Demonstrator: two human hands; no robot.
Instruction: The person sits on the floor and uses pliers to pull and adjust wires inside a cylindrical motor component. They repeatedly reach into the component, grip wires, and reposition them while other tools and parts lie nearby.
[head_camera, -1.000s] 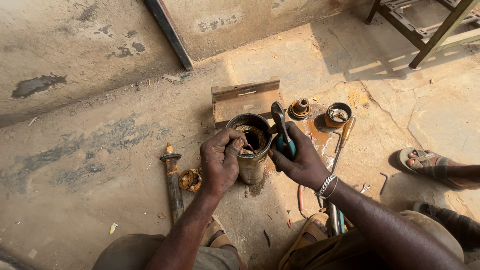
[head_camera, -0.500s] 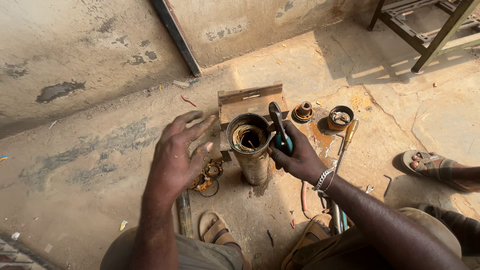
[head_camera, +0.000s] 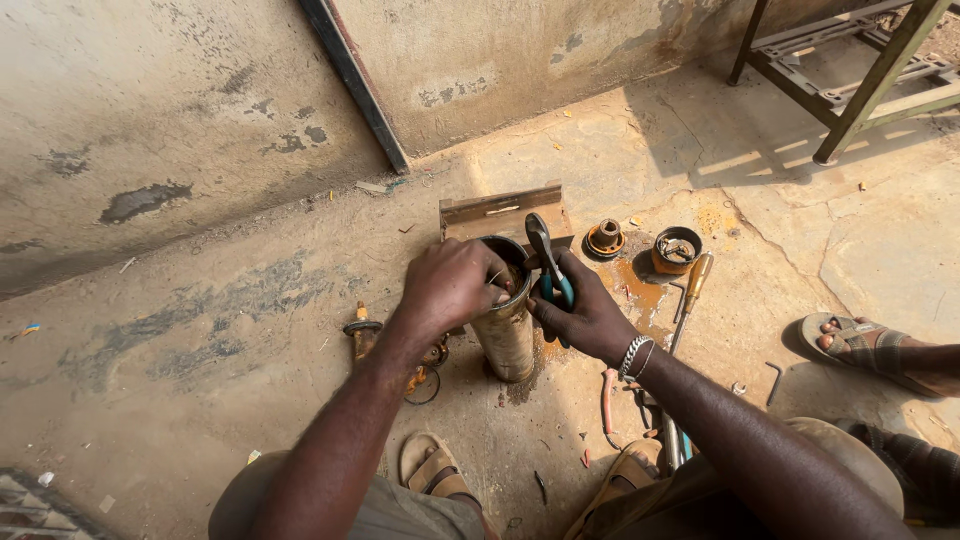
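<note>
While steadying upright metal cylinder (head_camera: 506, 330) | left hand (head_camera: 450, 285) fingers curled over rim | right hand (head_camera: 585, 318) clamped on pliers (head_camera: 548, 262), poised at opening

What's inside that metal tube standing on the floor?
The left hand covers most of the tube mouth, its fingers reaching in. Only a dark, rusty inner rim shows; what lies deeper is hidden.

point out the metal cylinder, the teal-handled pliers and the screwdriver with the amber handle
metal cylinder (head_camera: 508, 340): head view, on its rusty side wall
teal-handled pliers (head_camera: 541, 240): head view, on the grey metal head
screwdriver (head_camera: 697, 280): head view, on its amber handle
</note>
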